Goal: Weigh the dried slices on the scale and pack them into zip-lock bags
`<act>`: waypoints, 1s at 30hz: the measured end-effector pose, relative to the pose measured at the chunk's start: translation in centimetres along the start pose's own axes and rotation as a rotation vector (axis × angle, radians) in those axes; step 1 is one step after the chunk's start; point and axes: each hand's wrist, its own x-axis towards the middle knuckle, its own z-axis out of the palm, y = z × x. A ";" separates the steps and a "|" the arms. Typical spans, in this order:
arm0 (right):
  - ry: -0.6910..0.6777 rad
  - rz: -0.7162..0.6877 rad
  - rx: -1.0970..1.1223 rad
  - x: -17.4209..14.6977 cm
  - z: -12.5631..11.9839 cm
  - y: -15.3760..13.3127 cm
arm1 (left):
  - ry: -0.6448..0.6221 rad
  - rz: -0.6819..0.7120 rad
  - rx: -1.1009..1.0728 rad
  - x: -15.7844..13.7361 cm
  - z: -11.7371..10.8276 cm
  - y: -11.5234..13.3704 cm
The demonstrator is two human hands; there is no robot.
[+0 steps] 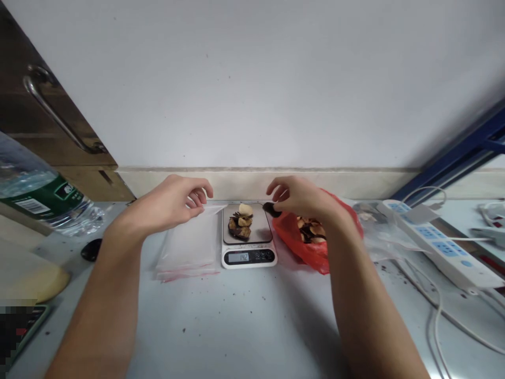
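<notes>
A small white kitchen scale [249, 258] stands on the table with digits on its display. On its plate lies a small heap of dried brown slices [240, 225], one pale slice on top. My left hand [183, 197] hovers left of the scale above a stack of clear zip bags [189, 245]; its fingers are loosely curled, thumb apart, and nothing is in them. Just right of the scale plate, my right hand [290, 195] pinches a dark dried slice [272, 209]. Below that hand sits an open red plastic bag [288, 231] with more dried slices [311, 230] inside, partly hidden by my right forearm.
A white power strip [442, 245] with cables lies on the right, beside a crumpled clear bag [371, 226]. At the left are a water bottle [43, 189] and a black round object [91, 249]. Dark crumbs dot the table [236, 326]. A wall [252, 95] rises behind.
</notes>
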 end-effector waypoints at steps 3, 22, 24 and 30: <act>0.145 0.009 0.002 -1.7 -1.9 0.6 | 0.007 0.008 -0.002 -0.1 -0.1 0.0; -0.020 -0.543 0.159 -1.0 2.9 -3.9 | 0.407 0.108 -0.087 -0.7 0.5 3.5; 0.094 -0.446 0.200 -0.7 3.1 -4.0 | 0.449 0.117 -0.066 -0.8 0.5 3.7; 0.294 -0.430 0.513 -0.1 3.5 -4.0 | 0.180 0.184 -0.008 -0.8 0.8 3.2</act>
